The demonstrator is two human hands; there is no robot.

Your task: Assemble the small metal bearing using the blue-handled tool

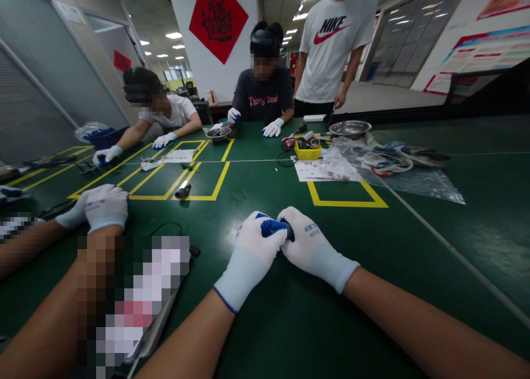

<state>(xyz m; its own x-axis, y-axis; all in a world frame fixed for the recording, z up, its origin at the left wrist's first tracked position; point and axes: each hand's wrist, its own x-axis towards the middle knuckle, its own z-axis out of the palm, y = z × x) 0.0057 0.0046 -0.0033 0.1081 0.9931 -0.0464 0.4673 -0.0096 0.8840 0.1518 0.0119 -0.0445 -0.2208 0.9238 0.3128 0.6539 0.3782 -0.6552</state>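
Note:
Both of my hands wear white gloves with blue palms and meet over the green table (331, 324). My left hand (259, 235) has its thumb and fingers closed on a small dark round part (290, 231). From the other side my right hand (304, 241) wraps round the same part. Most of it is hidden by the gloves, so its exact kind cannot be made out. A black flashlight-like piece (183, 191) lies farther off on the yellow tape, apart from my hands.
At my left are a co-worker's gloved hands (105, 208) and a blurred pale item (161, 274). Ahead stand a yellow bin (307, 153), a metal bowl (350, 128), another bowl (218, 133) and plastic bags (430, 183). Two people sit across the table; one stands.

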